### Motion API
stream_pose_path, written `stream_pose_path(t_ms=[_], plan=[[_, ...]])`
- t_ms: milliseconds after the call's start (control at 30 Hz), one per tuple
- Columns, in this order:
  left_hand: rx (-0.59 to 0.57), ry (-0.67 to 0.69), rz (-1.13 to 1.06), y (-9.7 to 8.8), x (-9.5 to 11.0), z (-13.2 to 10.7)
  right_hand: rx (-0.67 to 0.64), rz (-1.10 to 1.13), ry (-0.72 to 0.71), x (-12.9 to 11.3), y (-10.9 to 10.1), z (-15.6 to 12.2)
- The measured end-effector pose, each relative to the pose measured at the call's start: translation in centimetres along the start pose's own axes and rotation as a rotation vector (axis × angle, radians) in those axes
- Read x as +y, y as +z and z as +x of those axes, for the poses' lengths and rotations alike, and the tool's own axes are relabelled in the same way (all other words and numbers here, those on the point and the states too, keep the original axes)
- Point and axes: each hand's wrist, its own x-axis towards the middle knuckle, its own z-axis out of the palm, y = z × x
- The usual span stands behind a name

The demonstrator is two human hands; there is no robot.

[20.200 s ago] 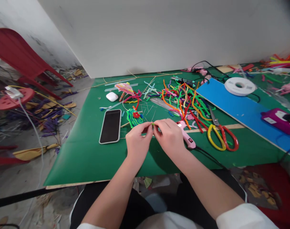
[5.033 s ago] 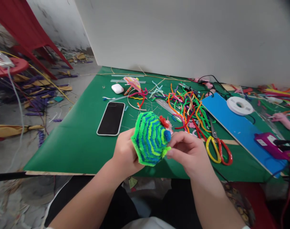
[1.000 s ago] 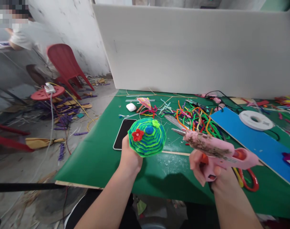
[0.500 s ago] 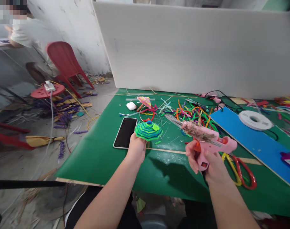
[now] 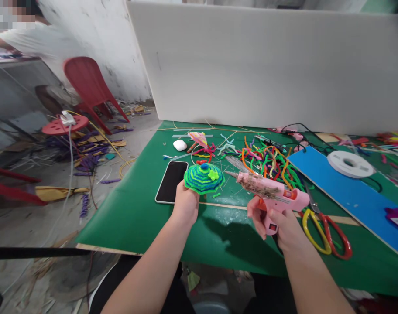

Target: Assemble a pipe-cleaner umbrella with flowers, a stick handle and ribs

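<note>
My left hand [image 5: 186,201] is closed under a small green and blue striped umbrella [image 5: 204,179] made of fuzzy pipe cleaner; its grip is hidden beneath the canopy. A blue knob tops the canopy, and a light green flower shape [image 5: 214,175] sits on its right side. In my right hand [image 5: 267,218] is a pink glue gun [image 5: 271,196], fingers wrapped round its handle and orange trigger. Its nozzle points left, close to the umbrella's right edge. Brown grime coats the barrel.
A phone [image 5: 171,181] lies left of the umbrella, a white case [image 5: 180,145] behind it. Cut pipe cleaners [image 5: 267,159] and a pink and yellow umbrella [image 5: 198,138] lie farther back. Scissors [image 5: 326,233], a blue board [image 5: 346,192] and a white spool [image 5: 350,164] are at right. Someone sits far left.
My right hand has brought the glue gun left, its nozzle now nearer the umbrella. The umbrella has tilted slightly, showing more of its top. The person at far left has shifted.
</note>
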Motion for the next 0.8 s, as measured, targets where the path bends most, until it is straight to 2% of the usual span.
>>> stream_pose_path(t_ms=[100, 200, 367, 467, 800], plan=[[-0.001, 0.068, 0.002, 0.2, 1.0, -0.8, -0.047, 0.006, -0.08, 0.1, 0.3, -0.1], [-0.001, 0.198, 0.017, 0.2, 1.7, -1.7, -0.114, 0.005, -0.154, 0.0, 0.7, -0.3], [-0.009, 0.371, 0.069, -0.1, 2.1, -2.5, -0.136, -0.096, -0.106, -0.5, 0.9, -0.8], [0.016, 0.388, 0.102, -0.3, 2.1, -2.6, -0.141, -0.115, -0.057, -0.2, 0.7, -1.0], [0.107, 0.394, 0.175, -0.2, 2.5, -3.0, -0.145, -0.093, -0.081, 0.5, 0.4, -1.2]])
